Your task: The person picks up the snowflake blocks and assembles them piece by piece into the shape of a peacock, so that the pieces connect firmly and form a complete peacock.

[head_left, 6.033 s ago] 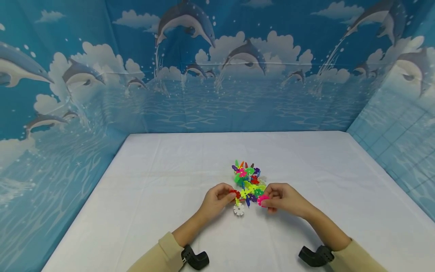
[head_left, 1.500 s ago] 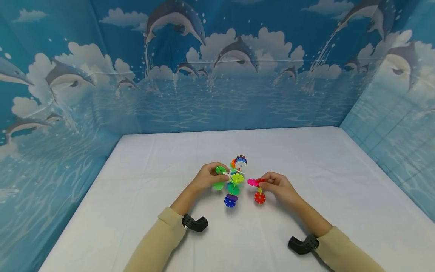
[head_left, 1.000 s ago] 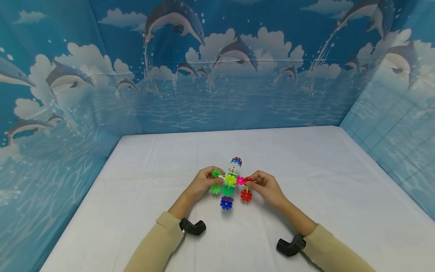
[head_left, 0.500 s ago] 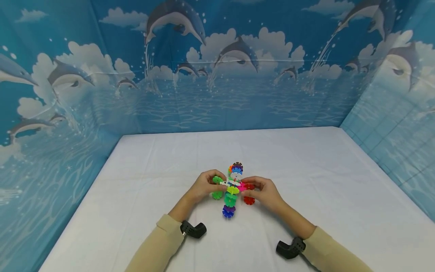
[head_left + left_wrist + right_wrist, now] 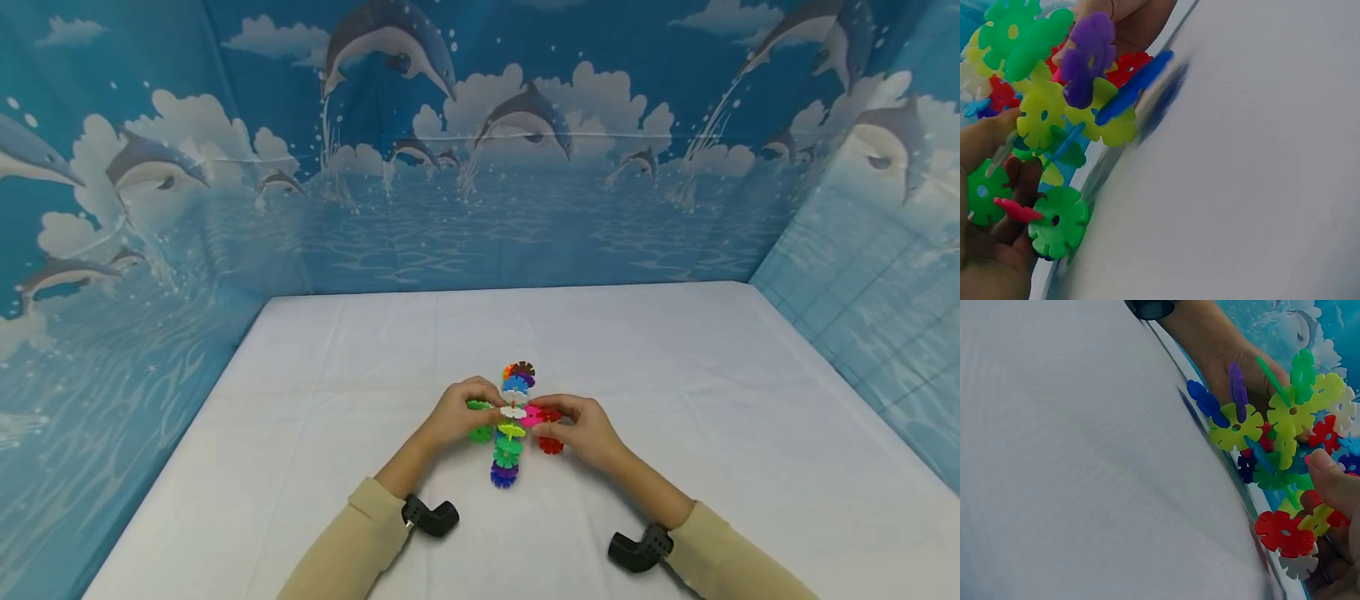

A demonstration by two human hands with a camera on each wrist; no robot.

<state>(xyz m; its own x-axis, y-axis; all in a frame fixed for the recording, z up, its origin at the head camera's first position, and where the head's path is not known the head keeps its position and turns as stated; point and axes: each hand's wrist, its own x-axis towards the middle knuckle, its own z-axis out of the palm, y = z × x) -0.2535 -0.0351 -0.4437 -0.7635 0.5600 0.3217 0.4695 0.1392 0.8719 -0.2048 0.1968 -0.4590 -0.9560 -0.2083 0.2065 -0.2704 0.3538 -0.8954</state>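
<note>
A figure built of colourful interlocking snowflake discs (image 5: 508,450) stands between the hands in the head view, with blue discs at its foot and a brown disc on top. My left hand (image 5: 459,412) pinches its left side, beside the green discs (image 5: 481,433). On the other side my right hand (image 5: 585,429) pinches the branch of pink (image 5: 532,416) and red discs (image 5: 551,446), whose pink end meets the body. In the left wrist view a green disc (image 5: 1059,222) hangs below the left fingers (image 5: 1022,187). The right wrist view shows the right thumb (image 5: 1332,478) against the body.
A white cloth-covered table (image 5: 360,350) spreads around the hands. Behind it hangs a blue dolphin-print curtain (image 5: 480,225), which continues along both sides. Black wrist cameras (image 5: 431,516) sit at both sleeve cuffs.
The right hand has carried the pink-and-red branch left, from apart to against the figure's body. Over the last second the figure has tilted and come slightly nearer. The left hand keeps its hold.
</note>
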